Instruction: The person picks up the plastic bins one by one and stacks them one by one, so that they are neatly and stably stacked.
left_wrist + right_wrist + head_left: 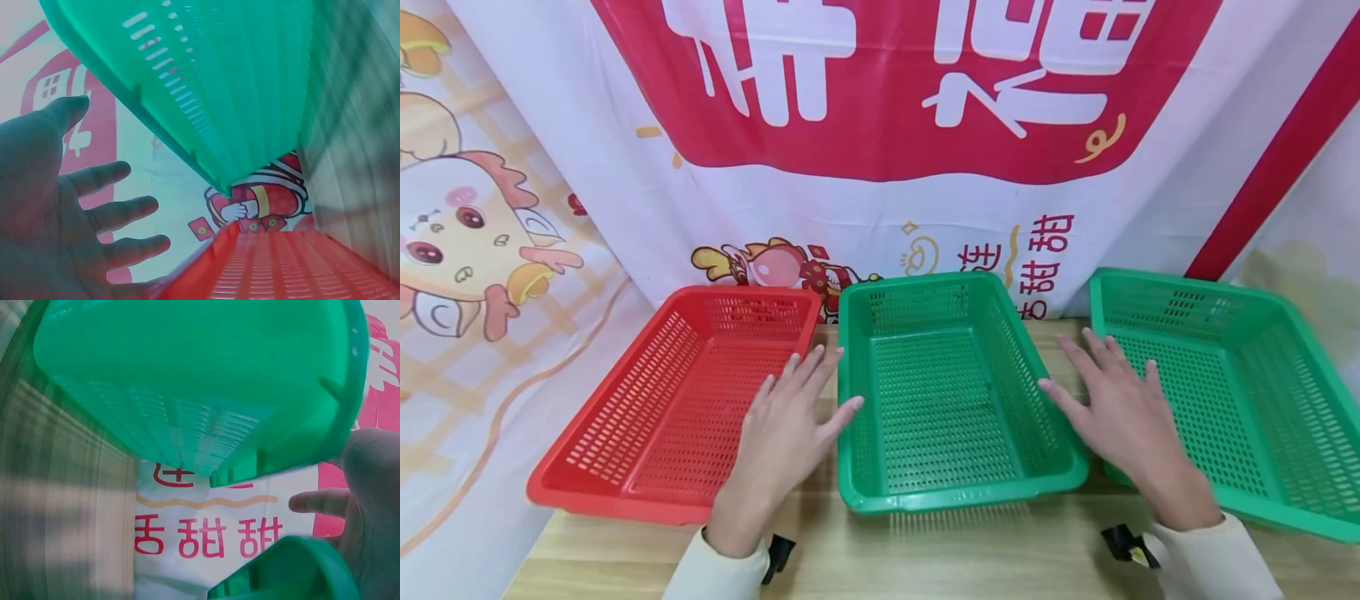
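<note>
Three plastic baskets stand side by side in the head view: a red basket (613,507) at left, a green basket (962,500) in the middle and another green basket (1285,517) at right. Over the gap between the red and middle baskets hovers my left hand (786,433), fingers spread, thumb by the middle basket's left rim. My right hand (1123,408) is spread above the gap on the other side, its thumb near the middle basket's right rim. Neither hand holds anything. In the left wrist view, the left hand (69,212) has its fingers extended. The right wrist view shows only part of the right hand (369,506).
The baskets rest on a wooden table (820,550). Behind them hangs a white and red printed cloth (880,200), close to their far rims. A patterned cloth (482,400) covers the left side. Small black pieces (778,557) sit at both wrists.
</note>
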Demonstrator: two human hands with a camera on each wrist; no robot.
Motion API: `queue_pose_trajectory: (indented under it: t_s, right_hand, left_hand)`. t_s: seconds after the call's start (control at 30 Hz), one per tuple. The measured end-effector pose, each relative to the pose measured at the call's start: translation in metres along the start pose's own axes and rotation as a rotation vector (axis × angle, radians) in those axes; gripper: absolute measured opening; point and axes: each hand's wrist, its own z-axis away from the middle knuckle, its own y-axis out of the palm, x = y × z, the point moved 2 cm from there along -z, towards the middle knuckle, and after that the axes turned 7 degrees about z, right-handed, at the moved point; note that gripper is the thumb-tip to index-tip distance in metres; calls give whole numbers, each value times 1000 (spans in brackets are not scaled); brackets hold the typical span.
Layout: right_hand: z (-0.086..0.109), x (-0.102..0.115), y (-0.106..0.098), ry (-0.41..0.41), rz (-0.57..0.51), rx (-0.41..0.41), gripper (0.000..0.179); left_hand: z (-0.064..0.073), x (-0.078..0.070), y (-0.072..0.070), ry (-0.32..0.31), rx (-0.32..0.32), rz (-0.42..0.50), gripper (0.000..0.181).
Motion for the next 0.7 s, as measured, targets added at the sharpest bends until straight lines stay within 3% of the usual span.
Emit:
queue_pose_trajectory:
  t_s: [0.33, 0.7]
  right_hand:
    - [10, -18, -6, -21, 15, -67, 77]
    - [24, -42, -13, -5, -16, -119, 74]
  left_hand:
    - [7, -15, -3, 56, -47, 141, 71]
    - [11, -59, 4, 124, 78, 291, 65]
